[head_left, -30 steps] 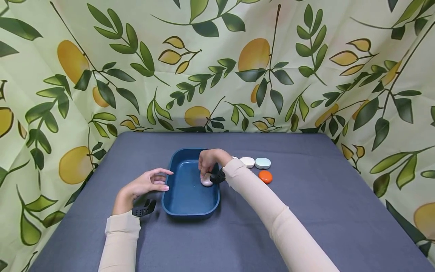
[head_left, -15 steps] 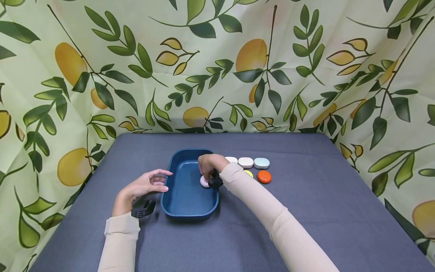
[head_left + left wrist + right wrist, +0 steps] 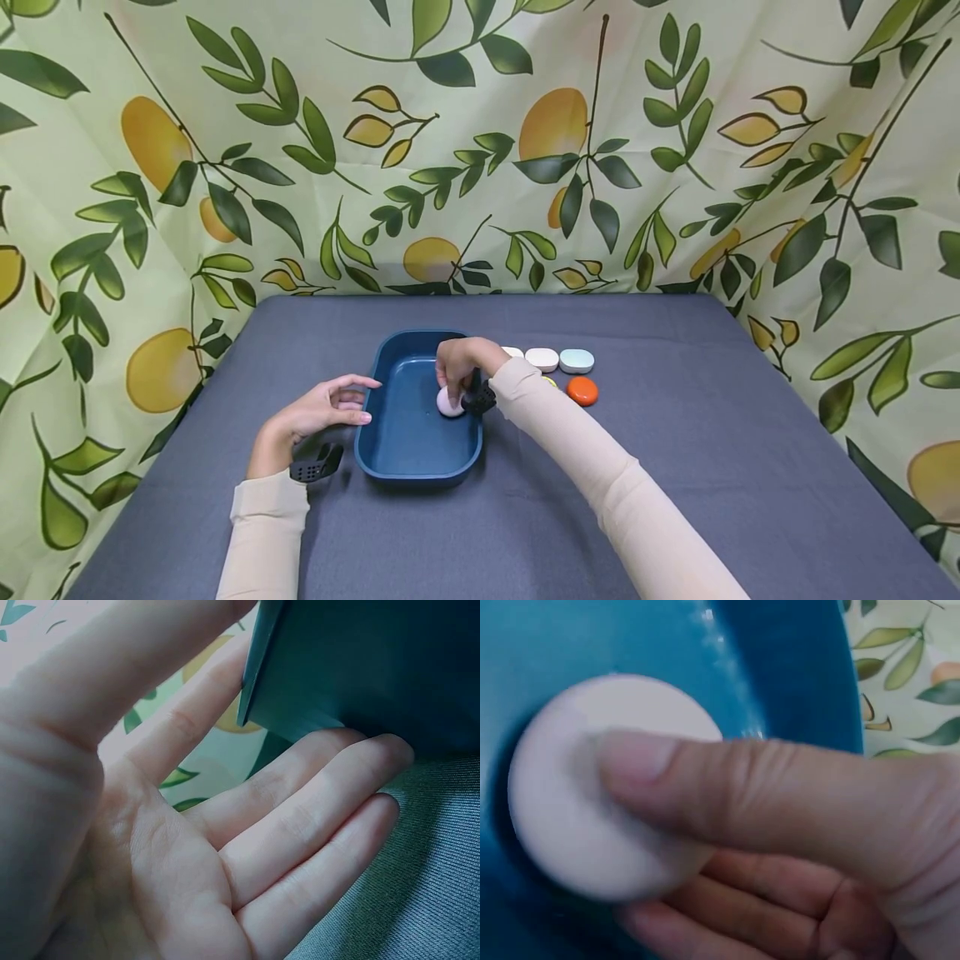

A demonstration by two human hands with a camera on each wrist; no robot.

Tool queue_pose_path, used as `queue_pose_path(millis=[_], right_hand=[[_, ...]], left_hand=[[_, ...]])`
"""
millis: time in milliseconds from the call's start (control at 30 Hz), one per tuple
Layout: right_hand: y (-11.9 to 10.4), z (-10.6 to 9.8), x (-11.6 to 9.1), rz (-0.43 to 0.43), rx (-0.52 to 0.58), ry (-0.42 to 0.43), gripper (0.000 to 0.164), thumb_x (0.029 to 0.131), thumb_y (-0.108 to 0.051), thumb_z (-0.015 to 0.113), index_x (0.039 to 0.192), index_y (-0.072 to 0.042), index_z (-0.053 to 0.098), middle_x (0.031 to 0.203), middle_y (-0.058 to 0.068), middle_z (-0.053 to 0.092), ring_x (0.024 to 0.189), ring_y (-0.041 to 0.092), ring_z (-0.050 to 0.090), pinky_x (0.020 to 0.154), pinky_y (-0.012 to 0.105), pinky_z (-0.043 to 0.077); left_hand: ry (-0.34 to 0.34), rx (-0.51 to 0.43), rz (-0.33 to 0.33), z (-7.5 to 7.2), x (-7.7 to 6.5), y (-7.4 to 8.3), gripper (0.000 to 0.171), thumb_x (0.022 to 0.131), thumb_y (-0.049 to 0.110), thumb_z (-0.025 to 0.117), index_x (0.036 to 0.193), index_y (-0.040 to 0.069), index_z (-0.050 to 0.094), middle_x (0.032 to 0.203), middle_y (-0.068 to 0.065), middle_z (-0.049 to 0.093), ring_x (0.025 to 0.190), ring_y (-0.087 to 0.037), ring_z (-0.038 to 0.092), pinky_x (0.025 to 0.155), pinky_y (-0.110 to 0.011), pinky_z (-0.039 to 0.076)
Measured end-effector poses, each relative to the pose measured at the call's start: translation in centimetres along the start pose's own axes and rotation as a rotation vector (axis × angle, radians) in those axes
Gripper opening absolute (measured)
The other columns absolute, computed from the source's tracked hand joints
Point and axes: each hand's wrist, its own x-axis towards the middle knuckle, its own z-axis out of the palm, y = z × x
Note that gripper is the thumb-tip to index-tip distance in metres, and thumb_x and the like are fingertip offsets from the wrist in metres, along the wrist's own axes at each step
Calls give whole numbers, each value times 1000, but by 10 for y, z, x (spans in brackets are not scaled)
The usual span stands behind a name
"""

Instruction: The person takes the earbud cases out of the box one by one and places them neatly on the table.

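A blue rectangular basin [image 3: 408, 454] stands on the table. Inside, toward its right wall, my right hand [image 3: 461, 363] pinches a round pale pink bar of soap [image 3: 447, 406] low over the floor. In the right wrist view the thumb [image 3: 727, 780] lies across the soap's face [image 3: 570, 832], while the other fingers curl at its edge. My left hand [image 3: 327, 404] is at the basin's left side, fingers relaxed and thumb near the rim. The left wrist view shows its fingers [image 3: 300, 825] at the outer wall [image 3: 337, 682], holding nothing.
Right of the basin lie white oval soaps [image 3: 542, 359], a pale mint one [image 3: 577, 361] and a round orange one [image 3: 582, 390]. A yellow piece [image 3: 551, 382] is mostly hidden by the right sleeve. Patterned cloth [image 3: 450, 167] hangs behind the grey table [image 3: 555, 517].
My right hand and the pink soap have shifted slightly toward the near side within the basin. Part of the yellow piece has come into view. My left hand keeps its place.
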Motion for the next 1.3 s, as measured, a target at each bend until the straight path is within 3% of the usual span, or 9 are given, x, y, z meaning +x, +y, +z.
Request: queue_pose_path(millis=[133, 300, 633, 800, 1000, 1300], right_hand=[[9, -3, -2, -35, 165, -29, 11, 79, -3, 76, 81, -8, 66, 76, -2, 62, 65, 7, 59, 63, 20, 54], [18, -8, -8, -65, 371, -30, 12, 83, -6, 73, 92, -3, 67, 84, 2, 64, 73, 11, 62, 71, 24, 59], [37, -3, -32, -82, 709, 114, 16, 85, -4, 71, 99, 1, 65, 82, 2, 68, 72, 11, 66, 78, 32, 61], [49, 5, -50, -61, 856, 202, 18, 87, -4, 68, 103, 3, 65, 83, 2, 68, 72, 12, 68, 75, 29, 61], [63, 20, -77, -32, 991, 270, 22, 90, -5, 64, 110, 4, 61, 86, 0, 68, 76, 10, 68, 91, 36, 57], [83, 49, -103, -31, 1096, 316, 4, 90, -2, 63, 94, -3, 63, 77, -4, 68, 70, 7, 68, 71, 25, 60]], left_hand=[[-5, -1, -12, 2, 1, 0, 65, 85, 20, 74, 139, 1, 44, 139, -30, 49, 121, -31, 58, 97, -42, 53], [-10, -5, -14, 3, 3, 1, 65, 85, 20, 74, 139, 1, 44, 139, -31, 50, 120, -30, 59, 97, -42, 53], [-2, 16, -2, 4, 3, 3, 64, 84, 20, 75, 138, 1, 46, 139, -30, 49, 121, -32, 57, 98, -43, 52], [-9, 15, 2, 3, 3, 3, 64, 84, 19, 74, 139, 1, 45, 140, -30, 49, 122, -32, 57, 98, -42, 52], [-14, 26, -2, 2, -1, 4, 64, 84, 21, 74, 137, 1, 45, 139, -30, 49, 123, -34, 55, 97, -42, 52], [-19, 44, 2, 1, -2, 7, 62, 85, 23, 74, 134, 0, 45, 135, -32, 51, 117, -30, 59, 93, -39, 55]])
